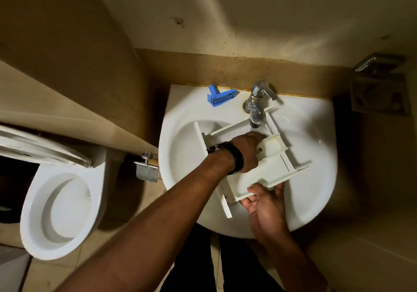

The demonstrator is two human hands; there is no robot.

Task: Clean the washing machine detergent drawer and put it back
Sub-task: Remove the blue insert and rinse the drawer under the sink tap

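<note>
The white detergent drawer (268, 167) lies tilted across the white sink (316, 156), its far end under the chrome tap (257, 108). My right hand (266, 206) grips the drawer's near edge from below. My left hand (247, 149), with a dark watch on the wrist, reaches down into a compartment of the drawer just under the spout; its fingers are hidden inside, so whether they hold anything is unclear. A blue plastic insert (220, 97) lies on the sink's back rim, left of the tap.
A white toilet (63, 210) with its lid raised stands to the left. A metal paper holder (146, 169) hangs between toilet and sink. A metal fitting (381, 88) is fixed to the wall at right. Beige tiled walls close in behind.
</note>
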